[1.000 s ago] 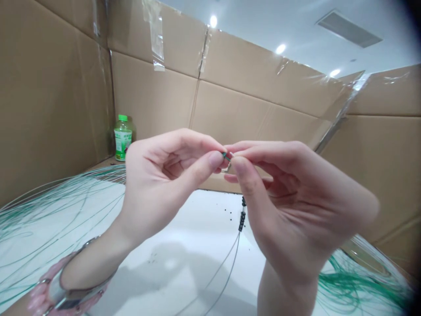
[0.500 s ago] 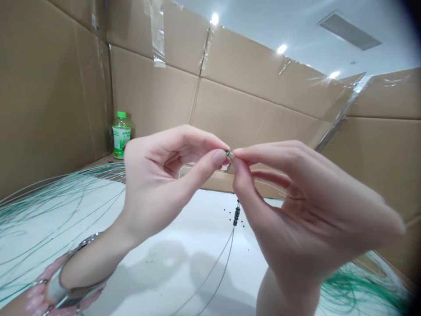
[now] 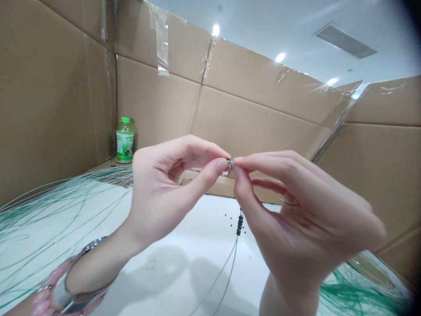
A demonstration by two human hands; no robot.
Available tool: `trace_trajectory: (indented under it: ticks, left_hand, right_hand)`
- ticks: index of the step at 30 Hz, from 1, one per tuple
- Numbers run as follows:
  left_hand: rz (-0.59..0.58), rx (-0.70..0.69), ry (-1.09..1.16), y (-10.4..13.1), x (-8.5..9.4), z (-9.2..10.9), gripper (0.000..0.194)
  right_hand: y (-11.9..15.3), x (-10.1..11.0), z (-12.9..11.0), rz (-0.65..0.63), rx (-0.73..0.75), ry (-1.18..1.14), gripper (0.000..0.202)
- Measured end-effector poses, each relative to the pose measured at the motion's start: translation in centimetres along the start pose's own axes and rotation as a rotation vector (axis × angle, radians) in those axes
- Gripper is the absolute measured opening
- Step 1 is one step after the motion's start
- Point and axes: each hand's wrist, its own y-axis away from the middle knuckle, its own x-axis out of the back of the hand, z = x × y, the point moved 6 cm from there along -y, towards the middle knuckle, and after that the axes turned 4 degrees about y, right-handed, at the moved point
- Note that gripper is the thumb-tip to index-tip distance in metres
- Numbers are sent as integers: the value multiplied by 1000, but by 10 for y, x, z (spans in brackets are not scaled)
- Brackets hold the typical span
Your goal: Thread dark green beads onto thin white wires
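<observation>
**Above a white surface (image 3: 194,232), two hands are pinching a small green strand (image 3: 230,165)**

Tall cardboard walls (image 3: 256,112) are closing off the far side and both flanks, with clear tape strips (image 3: 162,48) running along parts of them. Beneath the hands, the white surface is spreading from the near edge toward the far wall and catching soft shadows.

Along the left, a wide sheaf of green and pale strands (image 3: 108,175) is fanning over the surface and passing behind the left hand (image 3: 164,188). On the right, the right hand (image 3: 289,210) is filling much of the near side, a green tangle (image 3: 358,292) lying beyond its wrist. A green-capped bottle (image 3: 125,141) is standing in the far left corner. Around the left wrist, a silver bangle (image 3: 64,292) is sitting beside a pink bead bracelet (image 3: 42,303).

Between the hands and farther down, a column of black beads (image 3: 240,224) is lying on the surface, two thin lines trailing toward the near edge. Loose dark specks are dotting the area nearby.

Smallest of all, the green strand is showing between the fingertips, midway between the hands. Both are holding it in narrow thumb-and-forefinger pinches; its exact shape is staying too small to tell.
</observation>
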Motion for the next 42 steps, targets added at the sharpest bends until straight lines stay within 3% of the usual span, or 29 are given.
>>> trace_trajectory:
  ticks: [10, 14, 21, 29, 35, 42]
  left_hand:
    - [-59, -67, -109, 2, -1, -1, 11]
    - [-91, -86, -151, 2, -2, -2, 10]
    - [-160, 9, -71, -4, -3, -9, 4]
    - [-191, -55, -231, -1, -4, -6, 5]
    - [-135, -138, -389, 2, -3, -6, 9]
    - [-128, -102, -311, 7, -15, -9, 11]
  right_hand:
    - [1, -1, -1, -20, 49, 56, 11]
    - [2, -1, 4, 27, 47, -37, 17]
    - [7, -6, 21, 11, -47, -269, 21]
    - [5, -13, 27, -97, -166, -336, 20]
    - [7, -14, 40, -384, -279, -227, 13]
    - [5, -11, 42, -355, -320, -419, 11]
